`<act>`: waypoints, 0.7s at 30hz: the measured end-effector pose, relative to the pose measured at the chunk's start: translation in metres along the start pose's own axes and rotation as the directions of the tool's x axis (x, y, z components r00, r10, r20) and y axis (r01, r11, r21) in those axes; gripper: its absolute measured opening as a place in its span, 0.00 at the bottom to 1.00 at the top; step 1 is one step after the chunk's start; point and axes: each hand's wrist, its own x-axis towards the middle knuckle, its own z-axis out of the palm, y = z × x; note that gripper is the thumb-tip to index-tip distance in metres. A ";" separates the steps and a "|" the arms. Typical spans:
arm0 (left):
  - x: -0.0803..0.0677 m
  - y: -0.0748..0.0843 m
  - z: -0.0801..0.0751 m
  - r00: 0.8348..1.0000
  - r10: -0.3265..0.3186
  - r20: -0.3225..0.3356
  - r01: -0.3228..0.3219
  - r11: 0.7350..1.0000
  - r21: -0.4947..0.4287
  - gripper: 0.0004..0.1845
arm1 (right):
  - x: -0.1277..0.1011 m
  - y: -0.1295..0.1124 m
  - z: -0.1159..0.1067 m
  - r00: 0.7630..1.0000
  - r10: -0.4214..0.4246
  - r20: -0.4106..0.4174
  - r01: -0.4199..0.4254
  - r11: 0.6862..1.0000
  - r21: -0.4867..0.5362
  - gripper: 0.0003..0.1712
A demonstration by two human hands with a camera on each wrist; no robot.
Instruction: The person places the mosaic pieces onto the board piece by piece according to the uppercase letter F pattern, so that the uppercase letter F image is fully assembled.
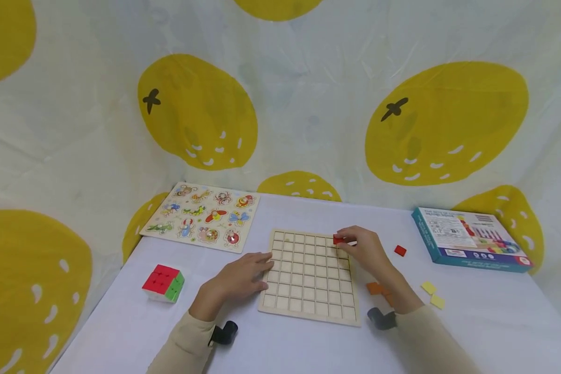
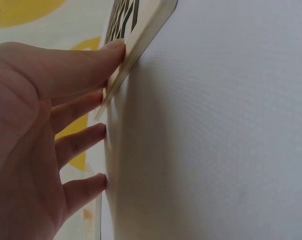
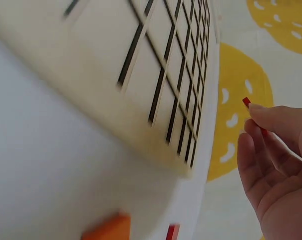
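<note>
A wooden grid board (image 1: 309, 270) lies on the table in front of me, its squares bare wood. My right hand (image 1: 365, 248) pinches a small red square tile (image 1: 338, 239) between thumb and fingertips, over the board's far right corner. In the right wrist view a sliver of that red tile (image 3: 246, 101) shows at the thumb tip. On the other side, my left hand (image 1: 243, 275) rests against the board's left edge with fingers spread and fairly straight. The left wrist view shows the thumb (image 2: 86, 67) touching the board's rim (image 2: 141, 42).
Right of the board lie another red tile (image 1: 400, 251), some orange tiles (image 1: 375, 288) partly under the right forearm, and two yellow tiles (image 1: 428, 288). A boxed toy set (image 1: 472, 239) is at the far right. Leftward are an insect puzzle board (image 1: 201, 215) and a puzzle cube (image 1: 163, 283).
</note>
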 end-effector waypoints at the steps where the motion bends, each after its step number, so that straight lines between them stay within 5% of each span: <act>1: 0.000 0.000 0.000 1.000 -0.002 0.001 0.002 1.000 -0.005 0.30 | 0.002 -0.004 0.003 1.000 -0.007 0.000 0.007 1.000 0.008 0.15; 10: -0.001 0.001 -0.003 1.000 -0.007 0.003 0.007 1.000 -0.020 0.30 | 0.016 -0.027 0.029 0.998 -0.041 0.043 0.036 0.994 0.107 0.13; 21: 0.001 0.000 -0.004 1.000 -0.001 0.001 0.001 1.000 -0.016 0.30 | 0.025 -0.044 0.056 0.994 -0.004 0.111 -0.006 0.996 0.090 0.08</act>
